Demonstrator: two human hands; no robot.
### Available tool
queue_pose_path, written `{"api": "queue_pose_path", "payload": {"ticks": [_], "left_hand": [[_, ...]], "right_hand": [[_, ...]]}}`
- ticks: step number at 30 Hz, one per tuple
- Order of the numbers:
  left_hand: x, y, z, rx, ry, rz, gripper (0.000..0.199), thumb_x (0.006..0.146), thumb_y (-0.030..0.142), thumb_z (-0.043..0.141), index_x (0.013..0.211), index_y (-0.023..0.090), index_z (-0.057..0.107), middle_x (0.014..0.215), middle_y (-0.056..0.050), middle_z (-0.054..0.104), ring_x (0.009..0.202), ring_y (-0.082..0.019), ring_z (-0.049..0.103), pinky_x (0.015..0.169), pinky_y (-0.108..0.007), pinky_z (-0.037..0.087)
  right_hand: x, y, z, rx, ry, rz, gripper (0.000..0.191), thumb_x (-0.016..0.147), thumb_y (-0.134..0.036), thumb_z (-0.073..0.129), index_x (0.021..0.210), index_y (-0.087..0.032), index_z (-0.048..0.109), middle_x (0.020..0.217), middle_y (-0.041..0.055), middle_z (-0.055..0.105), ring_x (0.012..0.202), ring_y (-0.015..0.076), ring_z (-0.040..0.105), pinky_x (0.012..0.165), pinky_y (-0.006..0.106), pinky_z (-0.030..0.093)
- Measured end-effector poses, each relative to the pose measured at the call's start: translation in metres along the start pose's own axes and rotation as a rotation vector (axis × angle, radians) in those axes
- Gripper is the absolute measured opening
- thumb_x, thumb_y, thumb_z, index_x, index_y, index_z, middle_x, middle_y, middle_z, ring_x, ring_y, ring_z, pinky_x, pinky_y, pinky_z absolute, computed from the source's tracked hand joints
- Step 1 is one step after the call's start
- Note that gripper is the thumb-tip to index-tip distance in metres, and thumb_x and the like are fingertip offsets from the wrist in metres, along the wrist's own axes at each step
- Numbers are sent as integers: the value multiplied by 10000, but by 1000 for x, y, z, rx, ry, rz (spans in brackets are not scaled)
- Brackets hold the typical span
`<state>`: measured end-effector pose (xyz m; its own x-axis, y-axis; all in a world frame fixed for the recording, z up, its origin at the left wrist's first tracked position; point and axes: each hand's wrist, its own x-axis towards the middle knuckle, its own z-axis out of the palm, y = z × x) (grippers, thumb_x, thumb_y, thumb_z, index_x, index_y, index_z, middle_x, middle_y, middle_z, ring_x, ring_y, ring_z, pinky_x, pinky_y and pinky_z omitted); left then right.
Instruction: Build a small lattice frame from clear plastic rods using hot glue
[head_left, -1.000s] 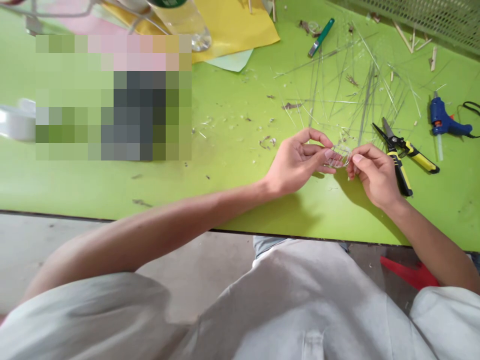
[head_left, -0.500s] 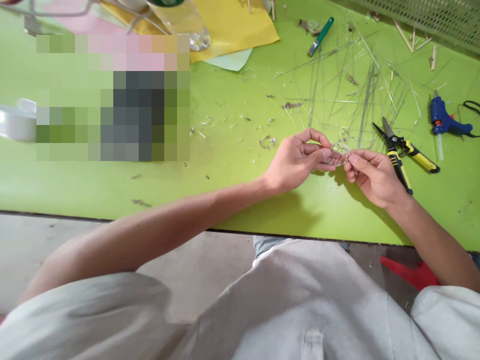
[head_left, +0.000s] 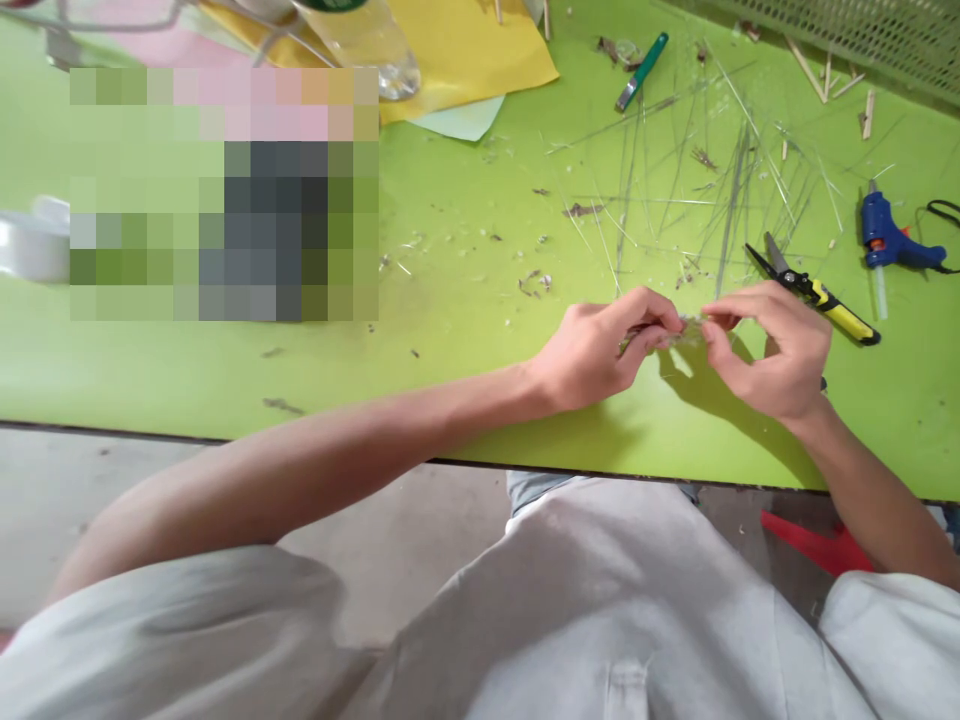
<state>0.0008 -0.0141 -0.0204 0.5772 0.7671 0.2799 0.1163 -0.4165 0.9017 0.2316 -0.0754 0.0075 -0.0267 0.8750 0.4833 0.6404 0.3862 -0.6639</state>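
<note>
My left hand [head_left: 600,345] pinches a small piece of bent, shiny wire [head_left: 687,330] between thumb and curled fingers, just above the green table near its front edge. The wire is blurred, so its shape is hard to make out. My right hand [head_left: 784,345] has its thumb and forefinger at the right end of the same wire, closed round it. Right behind my right hand lie pliers with yellow and black handles [head_left: 844,312], jaws apart, partly covered by the hand. Beyond both hands many thin straight wires [head_left: 739,170] are strewn over the table.
A blue glue gun [head_left: 892,235] lies at the right. Farther back are a green cutter knife [head_left: 643,72], wooden sticks [head_left: 868,115], a perforated green basket [head_left: 885,40] and yellow paper [head_left: 465,50] beside a clear bottle [head_left: 367,40]. A white tape roll [head_left: 34,240] stands at the left.
The wire piece has been turned in the fingers. My right hand has rotated and risen, now covering part of the pliers. My left hand has tipped over, its fingers more curled.
</note>
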Motion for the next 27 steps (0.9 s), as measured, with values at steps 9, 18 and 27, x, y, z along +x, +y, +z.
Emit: {"api": "queue_pose_path", "payload": {"ticks": [9,18,27], "left_hand": [[-9,-14,8,369,87,388,249,1091,154,558,1170,231,781,907,-4,873,641,-117,755,574,-210,520],[-13,-19,6,359,-10,393,299,1050,156,571,1218,268,792,991,-20,877,739,-142,792,560,-217,541],[-8,14,2,146,5,149,173,1072,220,607,1098,221,778,956,-10,895,761,-124,836,724,-198,637]], "right_hand": [[-14,0,6,-424,69,-318,153,993,-215,812,1081,-335,849,948,53,814,856,248,743,797,431,633],[-18,-3,1,-473,11,-360,118,1046,-254,771,1094,-340,836,957,55,818,855,248,744,785,428,642],[-10,-3,-3,-197,49,-220,55,983,-336,880,973,-365,834,888,31,806,812,236,754,813,439,649]]}}
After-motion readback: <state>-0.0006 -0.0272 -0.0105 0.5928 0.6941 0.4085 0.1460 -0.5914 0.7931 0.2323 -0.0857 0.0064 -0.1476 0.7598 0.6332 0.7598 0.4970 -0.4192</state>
